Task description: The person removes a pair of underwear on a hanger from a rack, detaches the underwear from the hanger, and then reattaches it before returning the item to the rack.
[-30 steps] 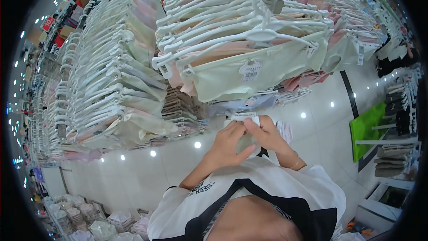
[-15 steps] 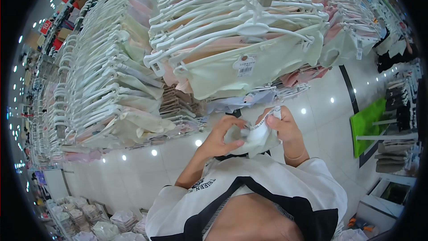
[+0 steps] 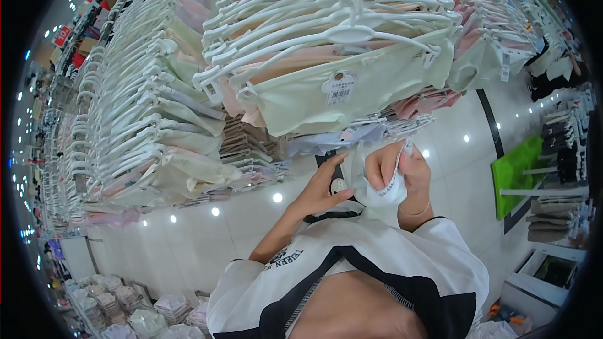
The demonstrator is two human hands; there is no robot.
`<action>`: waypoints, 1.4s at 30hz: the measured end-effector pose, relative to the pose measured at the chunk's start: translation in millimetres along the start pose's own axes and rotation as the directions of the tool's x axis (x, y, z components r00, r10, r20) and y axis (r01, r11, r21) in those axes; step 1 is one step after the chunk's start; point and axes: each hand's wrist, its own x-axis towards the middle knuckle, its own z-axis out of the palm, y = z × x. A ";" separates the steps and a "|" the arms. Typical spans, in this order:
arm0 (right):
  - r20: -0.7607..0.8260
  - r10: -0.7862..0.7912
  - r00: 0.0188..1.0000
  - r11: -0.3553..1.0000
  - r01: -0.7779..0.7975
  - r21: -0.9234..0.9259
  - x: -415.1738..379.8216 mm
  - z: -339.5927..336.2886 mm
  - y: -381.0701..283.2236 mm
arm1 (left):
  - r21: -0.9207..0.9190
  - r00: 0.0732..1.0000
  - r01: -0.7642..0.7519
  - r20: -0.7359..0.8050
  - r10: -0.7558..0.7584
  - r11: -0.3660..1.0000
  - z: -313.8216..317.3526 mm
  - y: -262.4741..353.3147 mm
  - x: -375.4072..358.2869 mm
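My right hand (image 3: 416, 179) is closed on a small pale green garment (image 3: 384, 198), pinching its white band between thumb and fingers in front of my chest. Loose cloth hangs below those fingers. Just to the left, my left hand (image 3: 317, 189) is open, thumb and fingers spread, its fingertips beside the garment and apart from it. Beyond both hands hangs a pale green garment (image 3: 402, 81) clipped to a white hanger (image 3: 352, 33), with a white barcode tag (image 3: 340, 90) on its front.
Dense rows of pale garments on hangers (image 3: 166, 119) fill the rack at left. More pink garments (image 3: 480, 25) hang at right. A green panel (image 3: 518, 176) stands on the right. Folded, wrapped stacks (image 3: 110, 304) lie at lower left. A person (image 3: 556, 75) is at far right.
My left hand has come off the garment and spread its fingers. The right hand has turned and shifted slightly right, carrying the garment with it.
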 end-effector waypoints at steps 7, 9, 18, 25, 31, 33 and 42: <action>0.156 -0.115 0.981 0.979 0.085 0.188 0.9 -6.3 -0.4 | -0.033 1.000 -0.028 0.003 0.028 0.999 7.5 -11.9 2.0; 0.197 -0.134 0.971 0.973 0.092 0.211 0.9 -9.0 -0.9 | -0.176 1.000 -0.021 -0.011 0.019 0.984 6.9 -8.1 3.8; -0.246 -0.217 0.945 0.949 0.144 -0.282 -16.0 -13.1 -17.9 | -0.739 0.882 0.348 0.050 -0.469 0.576 -9.8 -22.7 8.4; -0.538 -0.495 0.683 0.752 0.026 -0.659 -25.8 -49.9 -39.8 | -0.818 0.829 0.154 -0.199 -0.523 0.554 -45.5 -12.4 -0.8; -0.482 -0.675 0.558 0.437 -0.224 -0.871 -11.0 -46.0 -40.3 | -0.692 0.992 -0.089 -0.128 -0.002 0.716 -72.4 -1.5 -6.5; -0.483 -0.683 0.547 0.425 -0.240 -0.873 -8.4 -45.0 -42.6 | -0.716 0.988 -0.153 -0.127 0.089 0.681 -76.3 2.5 -7.0; -0.514 -0.727 0.455 0.553 -0.057 -0.831 -14.6 -47.5 -46.0 | -0.896 0.829 -0.370 -0.438 -0.348 0.247 -82.8 36.2 -0.1</action>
